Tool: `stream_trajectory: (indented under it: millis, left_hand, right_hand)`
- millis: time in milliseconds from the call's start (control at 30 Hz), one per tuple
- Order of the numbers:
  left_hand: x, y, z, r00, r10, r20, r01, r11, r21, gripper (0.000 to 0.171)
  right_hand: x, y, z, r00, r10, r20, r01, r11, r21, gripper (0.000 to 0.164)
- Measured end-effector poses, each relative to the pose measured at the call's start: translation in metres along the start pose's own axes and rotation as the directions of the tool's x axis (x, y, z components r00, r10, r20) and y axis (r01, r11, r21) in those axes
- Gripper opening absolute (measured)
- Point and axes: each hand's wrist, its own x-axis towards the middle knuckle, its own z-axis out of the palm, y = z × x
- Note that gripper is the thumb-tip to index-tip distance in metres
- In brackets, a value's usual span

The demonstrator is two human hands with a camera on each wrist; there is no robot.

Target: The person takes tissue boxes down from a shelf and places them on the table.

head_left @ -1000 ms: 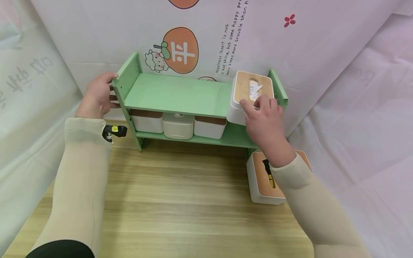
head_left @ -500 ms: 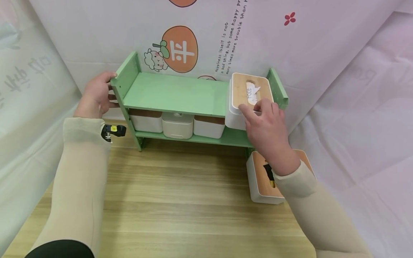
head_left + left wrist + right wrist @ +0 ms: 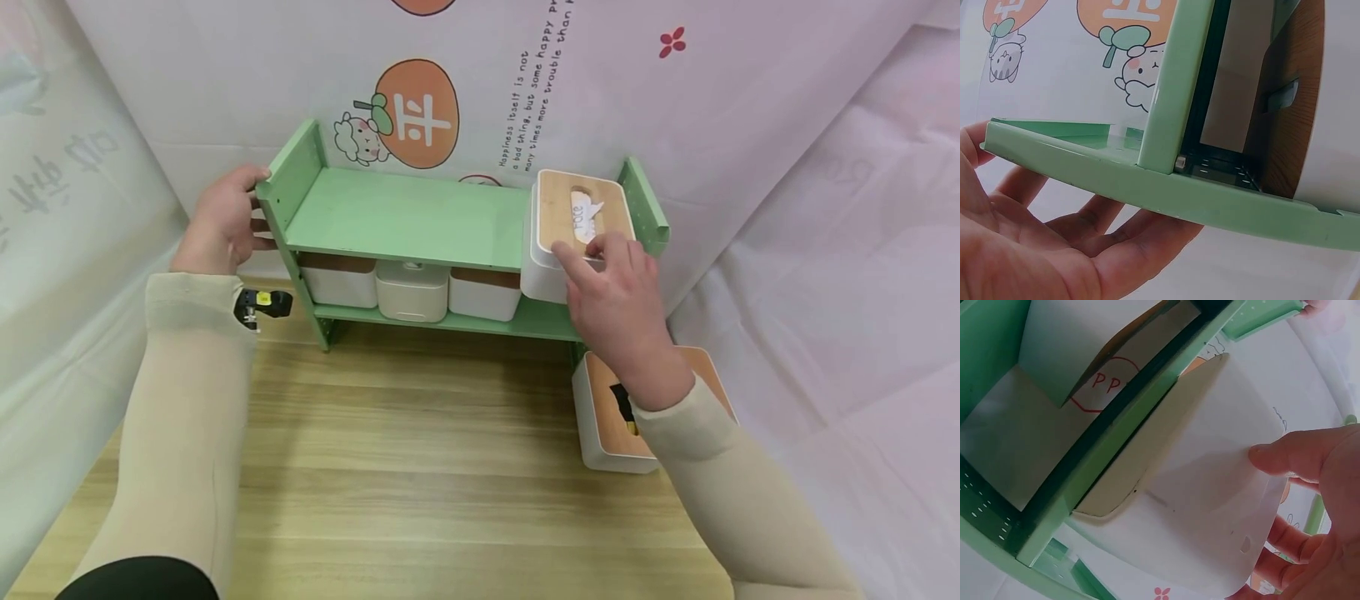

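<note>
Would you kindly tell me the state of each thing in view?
Green shelf: standing upright
Face-tagged box: lid on, overhanging shelf's front edge
Left hand: gripping green shelf
Right hand: gripping Face-tagged box
Lower-shelf boxes: upright, side by side
Floor box: lid on, partly hidden

- Desk [image 3: 405,467]: I see the green shelf [image 3: 435,212] and a wood-lidded box [image 3: 606,417] on it.
- Lower tier [image 3: 546,319]: three boxes [image 3: 412,293], side by side.
- Upper tier [image 3: 393,207]: labelled box [image 3: 559,223] overhanging the front edge.
</note>
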Motion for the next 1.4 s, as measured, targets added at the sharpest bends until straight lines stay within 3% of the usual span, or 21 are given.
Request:
stream_trajectory:
  millis: [267,367,467,533,633,700,800,867,900,967,1033,1100,1167,1400]
  left_hand:
    - [0.001,0.0,0.0,1.0,-0.003,-0.005,0.003,1.0,0.007,0.027]
    - [0.001,-0.001,0.0,1.0,-0.006,-0.004,0.006,1.0,0.01,0.028]
    - [0.001,-0.001,-0.001,1.0,-0.01,-0.006,0.01,1.0,0.007,0.029]
    - [0.001,-0.002,-0.001,1.0,-0.01,-0.005,0.01,1.0,0.005,0.029]
    - [0.001,-0.003,-0.001,1.0,-0.007,-0.007,0.007,1.0,0.004,0.03]
    - [0.001,-0.003,-0.001,1.0,-0.005,-0.009,0.005,1.0,0.001,0.029]
    - [0.001,-0.003,-0.001,1.0,-0.001,-0.008,0.001,1.0,0.0,0.028]
    - [0.0,-0.002,-0.001,1.0,0.002,-0.009,-0.002,1.0,-0.004,0.028]
    - [0.0,-0.002,-0.001,1.0,0.003,-0.011,-0.003,1.0,-0.009,0.027]
    - [-0.001,-0.003,-0.001,1.0,0.007,-0.013,-0.007,1.0,-0.015,0.026]
    - [-0.001,-0.003,0.0,1.0,0.012,-0.016,-0.012,1.0,-0.019,0.025]
    - [-0.001,-0.003,0.0,1.0,0.015,-0.016,-0.015,1.0,-0.02,0.025]
    - [-0.001,-0.002,0.0,1.0,0.016,-0.014,-0.017,1.0,-0.018,0.025]
    - [-0.001,-0.002,0.0,1.0,0.011,-0.011,-0.011,1.0,-0.018,0.026]
  right_hand:
    - [-0.004,0.0,-0.003,0.998,0.024,-0.054,-0.02,0.998,0.063,0.038]
    - [-0.008,0.005,-0.008,0.986,0.144,-0.079,-0.133,0.982,0.134,0.043]
    - [-0.013,0.014,-0.018,0.941,0.338,-0.011,-0.327,0.92,0.216,0.052]
    - [-0.016,0.021,-0.026,0.885,0.458,0.088,-0.464,0.846,0.263,0.057]
    - [-0.019,0.033,-0.035,0.77,0.576,0.275,-0.638,0.706,0.308,0.064]
    - [-0.021,0.041,-0.037,0.691,0.604,0.398,-0.723,0.578,0.378,0.067]
    - [-0.022,0.052,-0.033,0.589,0.587,0.555,-0.801,0.335,0.495,0.065]
    - [-0.023,0.057,-0.029,0.542,0.545,0.64,-0.812,0.142,0.566,0.063]
    - [-0.022,0.059,-0.027,0.525,0.521,0.673,-0.809,0.061,0.584,0.063]
    - [-0.021,0.063,-0.023,0.506,0.474,0.721,-0.793,-0.072,0.604,0.067]
    - [-0.02,0.065,-0.02,0.493,0.433,0.754,-0.776,-0.174,0.607,0.07]
    - [-0.018,0.065,-0.018,0.487,0.413,0.769,-0.763,-0.227,0.605,0.071]
    - [-0.017,0.065,-0.017,0.484,0.409,0.774,-0.753,-0.256,0.606,0.069]
    - [-0.019,0.062,-0.019,0.502,0.403,0.766,-0.738,-0.262,0.621,0.047]
